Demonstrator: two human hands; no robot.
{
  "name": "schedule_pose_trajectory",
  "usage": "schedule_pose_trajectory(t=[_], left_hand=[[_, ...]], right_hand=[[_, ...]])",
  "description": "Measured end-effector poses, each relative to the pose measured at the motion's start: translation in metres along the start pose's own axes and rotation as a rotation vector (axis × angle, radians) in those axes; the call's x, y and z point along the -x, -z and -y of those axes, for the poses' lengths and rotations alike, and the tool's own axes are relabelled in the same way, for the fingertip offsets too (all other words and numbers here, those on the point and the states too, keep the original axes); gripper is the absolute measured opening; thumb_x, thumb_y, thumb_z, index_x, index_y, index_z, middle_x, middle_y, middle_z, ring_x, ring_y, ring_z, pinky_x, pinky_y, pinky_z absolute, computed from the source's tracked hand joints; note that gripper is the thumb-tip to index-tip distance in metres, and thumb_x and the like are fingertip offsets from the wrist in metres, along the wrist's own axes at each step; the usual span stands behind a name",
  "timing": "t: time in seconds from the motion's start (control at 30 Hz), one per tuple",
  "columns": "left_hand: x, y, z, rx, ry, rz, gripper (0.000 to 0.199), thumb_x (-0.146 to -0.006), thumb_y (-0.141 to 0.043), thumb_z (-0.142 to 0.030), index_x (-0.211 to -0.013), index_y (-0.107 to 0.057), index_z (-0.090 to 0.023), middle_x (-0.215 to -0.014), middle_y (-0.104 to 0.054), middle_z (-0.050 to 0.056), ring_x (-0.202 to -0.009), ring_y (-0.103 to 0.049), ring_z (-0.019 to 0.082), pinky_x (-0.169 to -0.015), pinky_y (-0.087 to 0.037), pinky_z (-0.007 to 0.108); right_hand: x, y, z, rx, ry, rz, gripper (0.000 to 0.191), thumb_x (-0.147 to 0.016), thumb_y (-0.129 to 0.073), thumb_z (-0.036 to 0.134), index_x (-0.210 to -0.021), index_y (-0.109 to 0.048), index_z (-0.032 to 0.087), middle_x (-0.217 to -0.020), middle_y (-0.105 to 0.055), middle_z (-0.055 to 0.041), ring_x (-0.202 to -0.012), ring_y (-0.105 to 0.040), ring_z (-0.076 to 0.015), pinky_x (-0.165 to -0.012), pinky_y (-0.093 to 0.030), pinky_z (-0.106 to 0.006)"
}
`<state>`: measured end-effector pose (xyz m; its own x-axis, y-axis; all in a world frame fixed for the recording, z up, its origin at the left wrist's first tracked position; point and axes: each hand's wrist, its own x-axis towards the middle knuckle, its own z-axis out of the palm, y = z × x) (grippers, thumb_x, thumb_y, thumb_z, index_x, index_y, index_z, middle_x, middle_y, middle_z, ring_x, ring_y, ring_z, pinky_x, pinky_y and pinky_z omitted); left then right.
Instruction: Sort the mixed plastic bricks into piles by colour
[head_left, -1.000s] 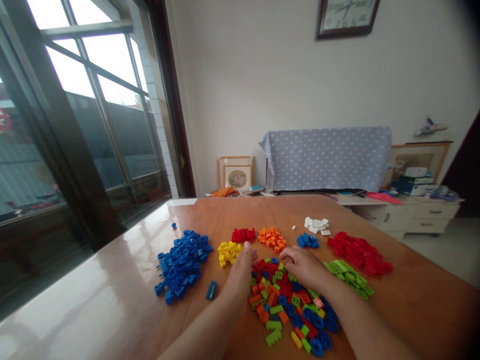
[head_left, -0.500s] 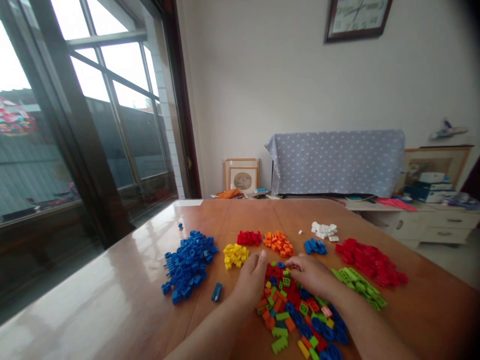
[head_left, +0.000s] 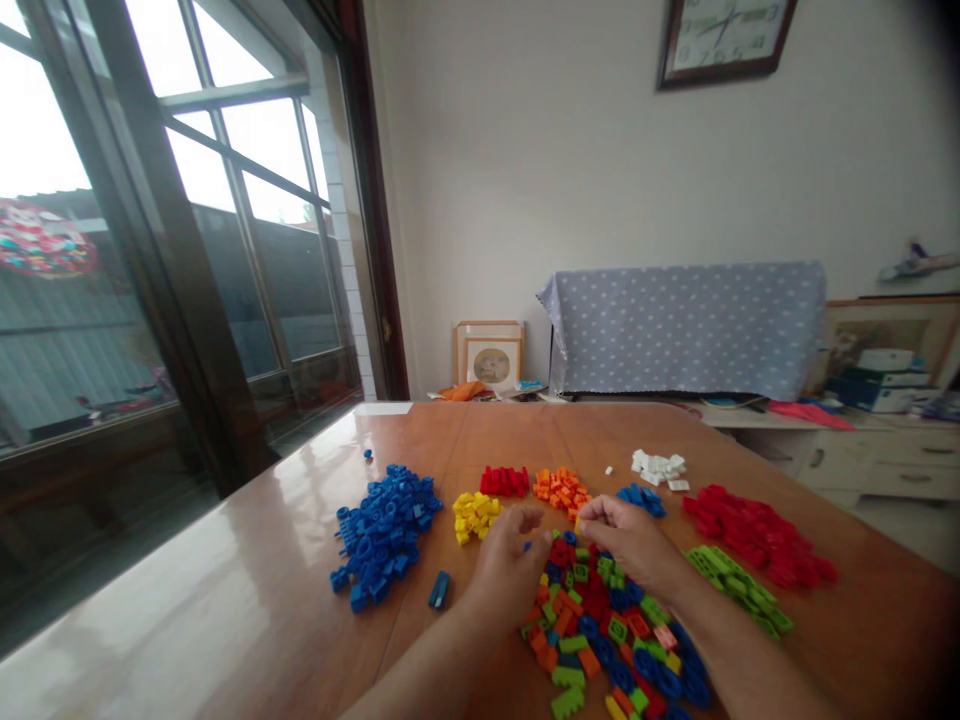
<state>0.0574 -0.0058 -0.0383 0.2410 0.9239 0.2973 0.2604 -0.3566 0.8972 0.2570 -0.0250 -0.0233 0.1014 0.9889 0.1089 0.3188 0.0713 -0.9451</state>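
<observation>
Tabletop (head_left: 187,570) view from my head camera: glossy wood, with my plastic building bricks in colour heaps and one big mixed heap (head_left: 600,620) right under my hands.

Main change from half a second ago: my left hand (head_left: 506,565) has lifted off the spot where it lay against the mixed heap. Its fingers (head_left: 529,518) are now loosely bunched and raised, just above the heap's upper left edge, with a tiny blue piece (head_left: 527,546) right by them. I can't tell if that hand is holding anything. My right hand (head_left: 626,540) is angled in from the right, fingers pinched narrow at the top of the heap, with a yellow speck (head_left: 577,525) at the fingertips. It might be a brick in my grip, but it's too small to say for sure. Both forearms come in from the bottom edge.

Around them: yellow heap (head_left: 474,516) just left of my left fingers, orange heap (head_left: 559,490) just above them, small red heap (head_left: 504,481), small blue heap (head_left: 641,499), white heap (head_left: 658,466), big red heap (head_left: 754,535), green heap (head_left: 735,590), big blue heap (head_left: 382,535), and one loose blue brick (head_left: 439,590) off by itself.
</observation>
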Motion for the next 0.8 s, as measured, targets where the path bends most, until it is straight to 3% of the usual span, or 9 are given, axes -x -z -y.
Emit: schedule_pose_trajectory(t=[0.13,0.3,0.67,0.8], left_hand=[[0.003,-0.001,-0.001,-0.016,-0.096,0.020,0.023,-0.084,-0.066,-0.024,-0.106,-0.065,-0.019,-0.105,-0.068,0.006,-0.098,-0.062,0.019,-0.087,-0.046,0.031],[0.007,-0.001,-0.010,-0.018,-0.165,0.059,0.012,-0.084,-0.063,-0.018,-0.096,-0.066,-0.020,-0.090,-0.069,0.001,-0.085,-0.062,0.016,-0.076,-0.045,0.027],[0.008,0.006,-0.018,-0.192,-0.195,0.046,0.011,-0.089,-0.059,-0.027,-0.092,-0.068,-0.021,-0.087,-0.068,0.002,-0.083,-0.060,0.017,-0.073,-0.043,0.027],[0.002,0.020,-0.021,-0.290,-0.237,0.009,0.017,-0.092,-0.054,-0.030,-0.091,-0.069,-0.021,-0.086,-0.069,0.003,-0.084,-0.061,0.018,-0.073,-0.042,0.027]], right_hand=[[0.013,-0.007,0.021,-0.197,-0.100,0.077,0.025,-0.077,-0.065,0.038,-0.094,-0.064,0.019,-0.072,-0.063,0.0018,-0.064,-0.054,-0.0139,-0.058,-0.037,-0.026],[0.020,-0.016,0.027,-0.251,-0.090,0.147,0.028,-0.075,-0.070,0.042,-0.090,-0.066,0.019,-0.071,-0.065,-0.0001,-0.065,-0.056,-0.0150,-0.060,-0.039,-0.027],[0.027,-0.018,0.038,-0.240,-0.061,0.155,0.029,-0.078,-0.070,0.046,-0.090,-0.065,0.020,-0.077,-0.063,0.0014,-0.070,-0.053,-0.0139,-0.063,-0.039,-0.026],[0.023,-0.018,0.034,-0.187,-0.077,0.110,0.038,-0.074,-0.070,0.055,-0.085,-0.064,0.020,-0.074,-0.065,-0.0005,-0.068,-0.055,-0.0159,-0.063,-0.040,-0.027]])
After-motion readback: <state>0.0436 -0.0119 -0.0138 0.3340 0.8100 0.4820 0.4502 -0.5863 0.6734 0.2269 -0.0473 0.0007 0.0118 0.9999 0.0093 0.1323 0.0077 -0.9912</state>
